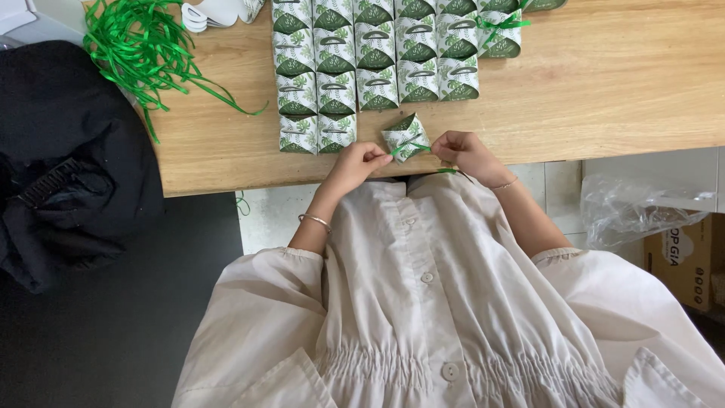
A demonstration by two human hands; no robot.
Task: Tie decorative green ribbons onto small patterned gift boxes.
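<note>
We are pinching the green ribbon (411, 146) with both hands, left hand (361, 160) and right hand (462, 149) closed, the small box (405, 137) lying between them.

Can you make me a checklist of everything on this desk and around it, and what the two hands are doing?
Surface: wooden table, light brown, its near edge at the person's waist.
Job's things: small green-and-white leaf-print box with green ribbon across it.
Clutter: rows of matching boxes; loose pile of green ribbon; white paper pieces.
Hands: left hand and right hand each pinch a ribbon end beside the box.
Cables: nothing seen.
Surroundings: black bag, clear plastic bag, cardboard box.
</note>
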